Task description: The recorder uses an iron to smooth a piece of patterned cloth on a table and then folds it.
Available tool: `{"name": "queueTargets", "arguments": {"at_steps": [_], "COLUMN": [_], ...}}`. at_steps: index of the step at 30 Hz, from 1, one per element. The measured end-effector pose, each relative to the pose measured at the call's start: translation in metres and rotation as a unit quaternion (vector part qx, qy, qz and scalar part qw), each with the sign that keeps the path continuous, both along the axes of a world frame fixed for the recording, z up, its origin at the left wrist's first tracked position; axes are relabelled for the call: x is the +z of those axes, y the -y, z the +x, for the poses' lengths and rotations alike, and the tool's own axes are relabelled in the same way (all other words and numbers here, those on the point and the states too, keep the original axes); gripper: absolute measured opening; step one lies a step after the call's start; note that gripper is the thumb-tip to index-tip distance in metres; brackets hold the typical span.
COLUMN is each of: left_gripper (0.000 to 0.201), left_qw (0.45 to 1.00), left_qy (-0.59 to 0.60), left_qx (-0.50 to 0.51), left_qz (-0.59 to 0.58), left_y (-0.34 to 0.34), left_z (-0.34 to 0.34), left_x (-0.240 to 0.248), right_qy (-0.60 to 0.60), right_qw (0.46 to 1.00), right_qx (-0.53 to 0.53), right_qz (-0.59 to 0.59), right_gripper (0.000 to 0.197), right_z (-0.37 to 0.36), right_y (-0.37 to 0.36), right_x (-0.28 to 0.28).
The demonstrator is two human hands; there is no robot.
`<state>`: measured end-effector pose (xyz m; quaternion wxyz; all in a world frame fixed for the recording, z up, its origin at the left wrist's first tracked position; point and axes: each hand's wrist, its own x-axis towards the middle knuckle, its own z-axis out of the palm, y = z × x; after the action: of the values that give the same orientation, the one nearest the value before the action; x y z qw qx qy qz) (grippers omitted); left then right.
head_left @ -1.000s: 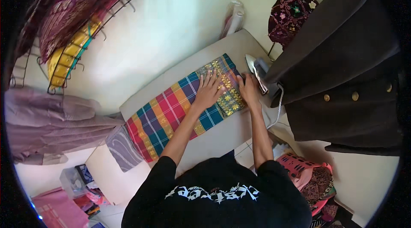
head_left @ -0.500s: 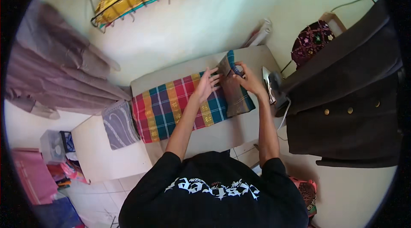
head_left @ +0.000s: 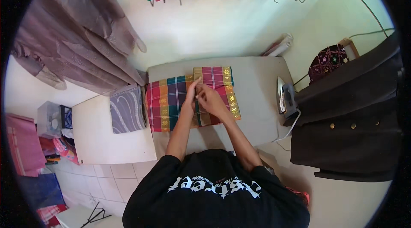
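The long red, green and gold checked cloth (head_left: 174,89) lies under both hands on the grey padded surface (head_left: 259,95), long way side to side. Left hand (head_left: 189,96) and right hand (head_left: 212,101) are equally near its folded edge; I can't tell if either grip pinches it.

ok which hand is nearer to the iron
Right. The right hand is over the plaid cloth, to the left of the iron; the left hand is also over the cloth, just further left.

Passable rightward from cloth (head_left: 216,77); iron (head_left: 288,98) apparently blocks beyond
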<state>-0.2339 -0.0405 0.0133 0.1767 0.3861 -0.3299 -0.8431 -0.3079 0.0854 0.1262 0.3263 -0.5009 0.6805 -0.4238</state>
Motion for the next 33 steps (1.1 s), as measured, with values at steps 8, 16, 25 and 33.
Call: {"name": "queueTargets", "arguments": {"at_steps": [8,16,25,33], "left_gripper": [0.050,0.046,0.055,0.056], "left_qw": [0.999,1.000,0.941,0.937], "left_qy": [-0.024,-0.013,0.172,0.164], "left_qx": [-0.002,0.013,0.052,0.100], "left_qz": [0.029,-0.011,-0.287,-0.290], "left_y": [-0.023,0.025,0.036,0.010], "left_z": [0.011,0.077,0.112,0.076], "left_x": [0.045,0.034,0.026,0.032], "right_qy": [-0.226,0.113,0.048,0.112], "right_qw": [0.927,0.961,0.971,0.968], "right_qx": [-0.298,-0.241,-0.213,-0.216], "right_qz": [-0.031,0.079,0.095,0.067], "right_gripper": [0.042,0.050,0.042,0.023], "right_z": [-0.049,-0.050,-0.024,-0.061], "right_y": [-0.077,-0.094,-0.051,-0.063], "right_x": [-0.050,-0.070,-0.072,-0.077]}}
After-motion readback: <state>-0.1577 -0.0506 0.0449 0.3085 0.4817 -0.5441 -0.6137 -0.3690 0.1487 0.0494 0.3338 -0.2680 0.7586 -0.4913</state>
